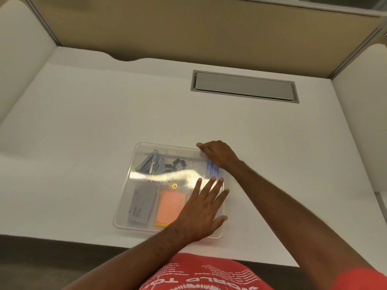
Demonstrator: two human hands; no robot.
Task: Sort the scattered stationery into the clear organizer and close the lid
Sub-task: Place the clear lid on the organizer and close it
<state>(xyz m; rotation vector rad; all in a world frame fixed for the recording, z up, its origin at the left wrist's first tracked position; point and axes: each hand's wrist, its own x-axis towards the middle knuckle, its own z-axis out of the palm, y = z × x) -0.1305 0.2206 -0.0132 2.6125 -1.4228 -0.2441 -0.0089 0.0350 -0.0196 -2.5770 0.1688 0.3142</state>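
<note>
the left hand (202,210) is lying flat on the organizer's lid (146,164), fingers straight and spread, pointing toward 1 o'clock; its grip is wide and holding nothing. the right hand (217,154) is reaching across to the organizer's (122,206) 2 o'clock corner, knuckles bent, fingers curling down onto the lid's edge. the organizer is sitting on the white bench (83,122) at 6 o'clock, with a stapler (149,162), orange sticky notes (170,206) and a grey box (141,206) inside.
</note>
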